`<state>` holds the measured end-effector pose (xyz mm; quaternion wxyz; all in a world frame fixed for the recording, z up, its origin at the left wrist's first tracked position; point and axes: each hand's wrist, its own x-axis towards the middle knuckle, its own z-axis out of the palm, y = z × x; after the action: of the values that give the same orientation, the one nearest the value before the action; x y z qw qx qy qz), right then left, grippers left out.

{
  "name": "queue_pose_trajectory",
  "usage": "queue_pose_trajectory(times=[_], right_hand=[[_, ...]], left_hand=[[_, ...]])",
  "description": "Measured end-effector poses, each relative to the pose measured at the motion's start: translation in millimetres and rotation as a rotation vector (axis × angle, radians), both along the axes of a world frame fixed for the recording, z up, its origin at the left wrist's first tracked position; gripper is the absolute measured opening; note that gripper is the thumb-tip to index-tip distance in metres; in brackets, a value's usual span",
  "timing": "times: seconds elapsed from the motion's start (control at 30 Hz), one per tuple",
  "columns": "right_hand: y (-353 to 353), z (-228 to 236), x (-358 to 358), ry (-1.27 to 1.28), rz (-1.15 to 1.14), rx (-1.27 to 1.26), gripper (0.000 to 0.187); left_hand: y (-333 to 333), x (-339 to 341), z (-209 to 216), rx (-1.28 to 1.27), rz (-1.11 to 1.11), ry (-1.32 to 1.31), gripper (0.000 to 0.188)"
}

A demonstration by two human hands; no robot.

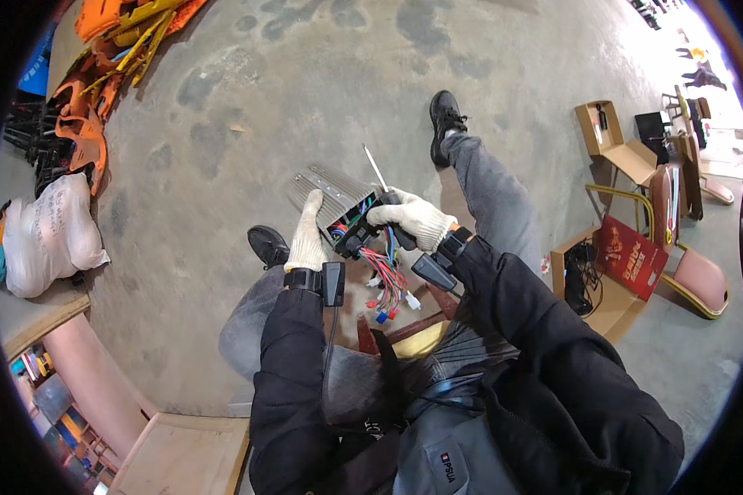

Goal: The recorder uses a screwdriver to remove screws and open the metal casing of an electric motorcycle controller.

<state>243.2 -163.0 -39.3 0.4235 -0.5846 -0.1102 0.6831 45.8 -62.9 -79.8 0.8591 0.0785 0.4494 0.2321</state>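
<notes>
My left hand (308, 234), in a white knit glove, is closed on the side of a grey finned metal controller box (335, 188). The near end of the box is open, showing coloured wires inside. A black end piece (357, 240) sits at that opening, and a bundle of red, blue and white wires with connectors (392, 279) hangs from it. My right hand (419, 219), also gloved, grips a screwdriver (376, 168) with a black handle, its shaft pointing up and away from the box. The right fingertips are by the open end; whether they touch the black piece I cannot tell.
Orange and yellow plastic parts (87, 136) and a filled white bag (54, 235) lie at the left. Open cardboard boxes (627, 157), a red box (630, 257) and a pink-seated chair (702, 280) stand at the right. My legs flank the work.
</notes>
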Motion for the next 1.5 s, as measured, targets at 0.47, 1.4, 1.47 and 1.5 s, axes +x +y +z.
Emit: queue_pose_trajectory(times=[0.47, 1.4, 1.47, 1.5], right_hand=[[-24, -85, -4, 0.074, -0.148, -0.114, 0.042], [-39, -103, -45, 0.062, -0.202, -0.305, 0.035], [-41, -111, -48, 0.064, -0.244, -0.302, 0.041], [-44, -113, -48, 0.063, -0.246, -0.304, 0.041]], left_hand=[[-29, 14, -54, -0.252, -0.089, 0.098, 0.047], [-46, -17, -122, -0.208, -0.285, 0.255, 0.056], [-41, -12, -106, -0.241, -0.261, 0.275, 0.055], [-41, -10, -105, -0.243, -0.264, 0.273, 0.055]])
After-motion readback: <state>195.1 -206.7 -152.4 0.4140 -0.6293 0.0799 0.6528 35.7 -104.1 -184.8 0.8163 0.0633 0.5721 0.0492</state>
